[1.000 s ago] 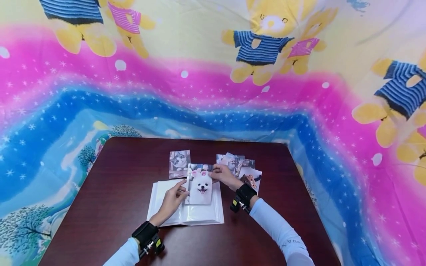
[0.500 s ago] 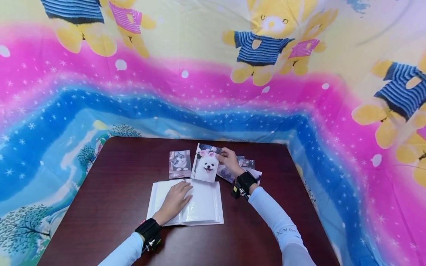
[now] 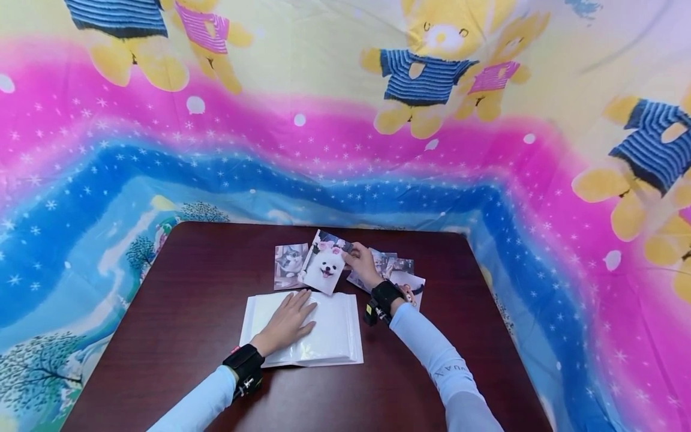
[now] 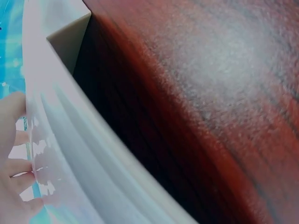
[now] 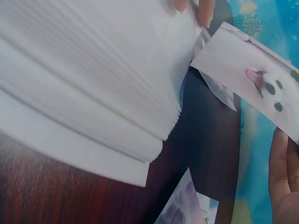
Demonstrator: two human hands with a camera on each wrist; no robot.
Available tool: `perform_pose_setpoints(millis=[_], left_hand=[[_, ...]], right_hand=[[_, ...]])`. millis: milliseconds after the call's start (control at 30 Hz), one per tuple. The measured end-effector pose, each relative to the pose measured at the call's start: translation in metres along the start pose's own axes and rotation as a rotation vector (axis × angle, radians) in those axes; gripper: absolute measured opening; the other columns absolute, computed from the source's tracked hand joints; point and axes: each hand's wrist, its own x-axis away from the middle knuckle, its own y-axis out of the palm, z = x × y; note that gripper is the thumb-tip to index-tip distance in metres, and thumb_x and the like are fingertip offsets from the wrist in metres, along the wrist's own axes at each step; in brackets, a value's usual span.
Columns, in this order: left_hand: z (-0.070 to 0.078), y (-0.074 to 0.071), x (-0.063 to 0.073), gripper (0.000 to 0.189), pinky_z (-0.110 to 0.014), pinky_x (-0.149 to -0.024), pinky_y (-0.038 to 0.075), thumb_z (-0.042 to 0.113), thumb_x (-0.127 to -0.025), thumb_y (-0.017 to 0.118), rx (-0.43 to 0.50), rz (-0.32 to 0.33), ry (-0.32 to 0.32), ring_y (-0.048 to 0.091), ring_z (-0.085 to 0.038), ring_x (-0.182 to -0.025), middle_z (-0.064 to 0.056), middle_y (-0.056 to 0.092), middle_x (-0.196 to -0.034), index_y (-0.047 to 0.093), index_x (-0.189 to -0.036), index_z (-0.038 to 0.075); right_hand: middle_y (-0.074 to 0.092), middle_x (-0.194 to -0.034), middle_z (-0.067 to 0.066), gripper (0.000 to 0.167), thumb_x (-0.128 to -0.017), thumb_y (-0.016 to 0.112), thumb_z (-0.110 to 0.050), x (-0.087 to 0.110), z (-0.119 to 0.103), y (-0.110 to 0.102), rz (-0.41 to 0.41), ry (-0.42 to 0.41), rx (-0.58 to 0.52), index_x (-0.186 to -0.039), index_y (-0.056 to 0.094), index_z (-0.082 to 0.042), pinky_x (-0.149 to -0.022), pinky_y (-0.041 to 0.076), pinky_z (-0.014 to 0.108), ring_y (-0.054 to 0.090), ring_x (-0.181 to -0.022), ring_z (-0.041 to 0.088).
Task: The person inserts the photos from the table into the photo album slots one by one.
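An open photo album with white pages and clear sleeves lies on the table. My left hand rests on it with fingers spread, near the middle fold and upper edge. My right hand pinches a photo of a white dog with pink flowers by its upper right side. This photo is tilted above the album's top edge and partly overlaps a cat photo. In the right wrist view, the dog photo is beside the album's thick stack of pages, its lower corner near the left hand's fingertips.
Several more photos lie in an overlapping group at the right, partly hidden behind my right hand and wrist. The dark wooden table ends at a cartoon-print cloth hanging behind and along the sides.
The dog photo has gone from over the right page to beyond the album's top edge, then slightly left, tilting. My left hand has left the photo's side and now lies flat on the album.
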Motion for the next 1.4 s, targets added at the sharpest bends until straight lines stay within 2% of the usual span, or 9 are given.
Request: perform_pose_setpoints(millis=[67,133,267,467,733,967,1067,1233,1400], left_hand=[[0.0,0.0,0.0,0.044,-0.059,-0.111,0.028,0.025,-0.094,0.066,-0.004,0.01,0.005,0.04,-0.045,-0.134,-0.031,0.045,-0.142,0.061,-0.128,-0.002],[-0.001,0.0,0.0,0.043,-0.059,-0.111,0.028,0.025,-0.093,0.067,-0.011,0.016,0.008,0.041,-0.045,-0.133,-0.031,0.046,-0.141,0.062,-0.127,-0.002],[-0.002,0.002,0.0,0.042,-0.059,-0.109,0.03,0.024,-0.092,0.068,-0.034,0.037,0.019,0.043,-0.045,-0.131,-0.031,0.048,-0.139,0.064,-0.125,-0.001],[-0.002,0.005,0.001,0.04,-0.059,-0.107,0.033,0.022,-0.09,0.07,-0.042,0.088,0.042,0.045,-0.044,-0.129,-0.031,0.05,-0.136,0.065,-0.122,-0.001],[-0.002,0.004,0.002,0.045,-0.058,-0.108,0.033,0.024,-0.091,0.07,-0.045,0.089,0.042,0.045,-0.044,-0.129,-0.031,0.05,-0.136,0.062,-0.128,-0.001],[-0.002,0.002,0.003,0.045,-0.058,-0.108,0.033,0.023,-0.092,0.07,-0.026,0.082,0.029,0.045,-0.045,-0.129,-0.031,0.049,-0.137,0.061,-0.129,-0.001],[-0.001,0.004,0.003,0.045,-0.06,-0.109,0.031,0.023,-0.094,0.067,-0.012,0.054,0.007,0.042,-0.045,-0.132,-0.031,0.045,-0.141,0.06,-0.131,-0.001],[0.0,0.006,0.004,0.046,-0.06,-0.111,0.028,0.025,-0.097,0.062,-0.011,0.005,-0.017,0.036,-0.045,-0.137,-0.03,0.04,-0.147,0.057,-0.135,0.0],[-0.001,0.007,0.006,0.046,-0.06,-0.11,0.029,0.025,-0.097,0.063,-0.018,0.026,-0.004,0.037,-0.045,-0.137,-0.029,0.041,-0.148,0.058,-0.135,0.001]], right_hand=[[0.063,-0.089,0.021,0.006,-0.098,0.057,0.002,-0.001,0.0,0.002,0.005,0.0,-0.006,-0.101,0.053,0.004,-0.086,0.052,0.059,0.064,-0.082,0.024],[0.064,-0.098,0.027,0.011,-0.099,0.056,0.002,-0.003,-0.001,0.004,0.011,0.007,-0.011,-0.108,0.054,0.006,-0.089,0.05,0.06,0.065,-0.088,0.031],[0.063,-0.105,0.028,0.017,-0.1,0.055,0.0,-0.008,0.002,0.008,0.035,0.023,-0.013,-0.115,0.053,0.008,-0.091,0.048,0.061,0.063,-0.095,0.037],[0.063,-0.092,0.014,0.014,-0.099,0.056,0.0,-0.011,0.011,0.012,0.062,0.079,-0.047,-0.112,0.054,0.006,-0.091,0.048,0.061,0.064,-0.083,0.019],[0.064,-0.093,0.015,0.015,-0.1,0.056,-0.001,-0.008,0.014,0.011,0.063,0.132,-0.04,-0.112,0.055,0.006,-0.088,0.054,0.052,0.066,-0.082,0.021],[0.054,-0.078,0.007,0.012,-0.099,0.057,0.0,-0.008,0.013,0.008,0.044,0.159,-0.03,-0.11,0.057,0.004,-0.093,0.046,0.063,0.063,-0.077,0.018],[0.051,-0.074,0.006,0.011,-0.098,0.058,0.002,-0.008,0.011,0.006,0.029,0.134,0.023,-0.108,0.058,0.003,-0.092,0.046,0.065,0.062,-0.077,0.022],[0.049,-0.067,0.012,0.016,-0.095,0.057,0.01,-0.003,-0.002,0.002,-0.007,0.002,0.142,-0.111,0.058,0.013,-0.079,0.053,0.061,0.061,-0.073,0.033],[0.039,-0.063,0.015,0.019,-0.094,0.055,0.013,0.001,-0.017,0.0,-0.071,-0.064,0.203,-0.111,0.053,0.022,-0.066,0.058,0.04,0.056,-0.06,0.016]])
